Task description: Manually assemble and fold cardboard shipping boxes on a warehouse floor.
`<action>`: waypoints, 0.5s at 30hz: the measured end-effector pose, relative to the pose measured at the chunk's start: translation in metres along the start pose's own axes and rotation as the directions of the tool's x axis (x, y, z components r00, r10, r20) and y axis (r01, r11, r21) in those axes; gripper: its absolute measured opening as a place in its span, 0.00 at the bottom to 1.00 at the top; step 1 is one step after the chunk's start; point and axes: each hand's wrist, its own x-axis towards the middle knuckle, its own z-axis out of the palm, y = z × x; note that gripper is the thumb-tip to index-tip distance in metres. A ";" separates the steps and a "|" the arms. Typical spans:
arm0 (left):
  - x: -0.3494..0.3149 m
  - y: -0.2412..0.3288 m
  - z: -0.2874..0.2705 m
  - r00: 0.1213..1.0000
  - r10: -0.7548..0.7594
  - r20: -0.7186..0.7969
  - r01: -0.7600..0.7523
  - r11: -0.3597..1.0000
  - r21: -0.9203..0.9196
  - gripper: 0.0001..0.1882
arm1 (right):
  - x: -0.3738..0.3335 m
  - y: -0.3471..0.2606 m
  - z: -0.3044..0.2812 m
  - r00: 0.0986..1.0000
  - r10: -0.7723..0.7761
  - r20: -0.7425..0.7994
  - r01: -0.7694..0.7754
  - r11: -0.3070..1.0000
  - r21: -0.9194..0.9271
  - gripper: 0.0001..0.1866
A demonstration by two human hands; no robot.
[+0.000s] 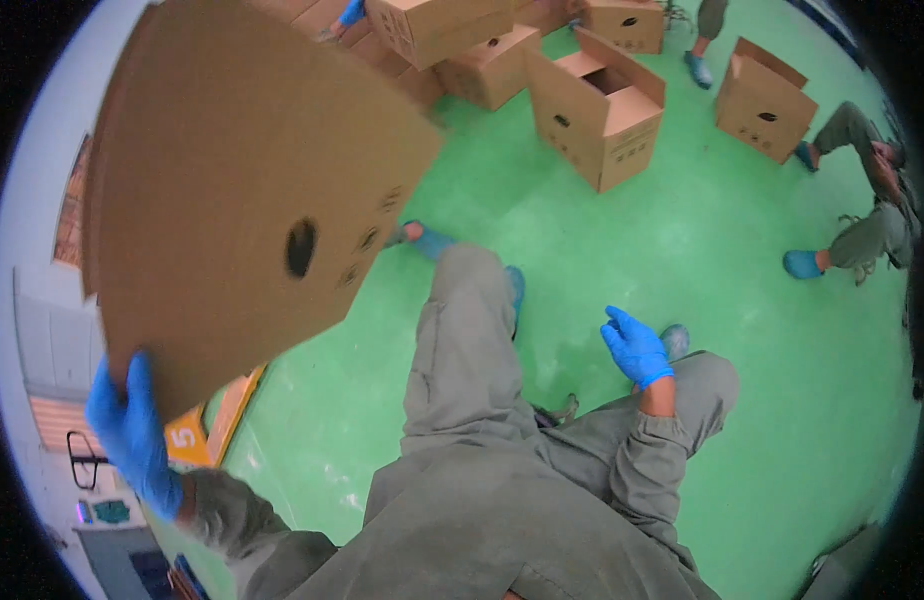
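A large brown cardboard box fills the upper left, tilted, with a dark oval hand hole and small printed marks on its near side. My left hand, in a blue glove, grips the box at its lower left corner, thumb and fingers apart across the edge. Over my right knee hangs my right hand, also gloved in blue. Its fingers are loosely bent and hold nothing. The box hides part of the floor and other boxes behind it.
An open-topped cardboard box stands on the green floor ahead. Another box sits at the right, near a seated person. Several boxes cluster at the far side, where another blue-gloved hand shows. A yellow-framed board lies left.
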 end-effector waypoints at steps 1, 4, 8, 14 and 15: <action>0.016 0.018 0.031 0.995 0.096 0.012 -0.094 0.991 -0.100 0.13 | 0.000 0.000 -0.001 0.999 0.005 -0.034 -0.005 1.000 -0.005 0.24; 0.058 0.063 0.143 0.919 0.372 0.129 -0.360 0.927 -0.105 0.10 | -0.011 0.023 -0.007 0.990 0.121 -0.070 -0.122 0.993 -0.006 0.26; 0.081 0.084 0.275 0.767 0.622 0.154 -0.615 0.782 -0.098 0.13 | -0.011 0.027 -0.007 0.983 0.126 -0.134 -0.126 0.992 0.009 0.26; 0.042 0.072 0.471 0.629 0.704 0.329 -0.693 0.700 -0.173 0.11 | -0.012 0.039 0.006 0.968 0.217 -0.124 -0.226 0.973 -0.055 0.26; 0.027 0.065 0.492 0.646 0.696 0.313 -0.693 0.707 -0.143 0.11 | -0.013 0.040 0.008 0.971 0.210 -0.114 -0.221 0.971 -0.094 0.26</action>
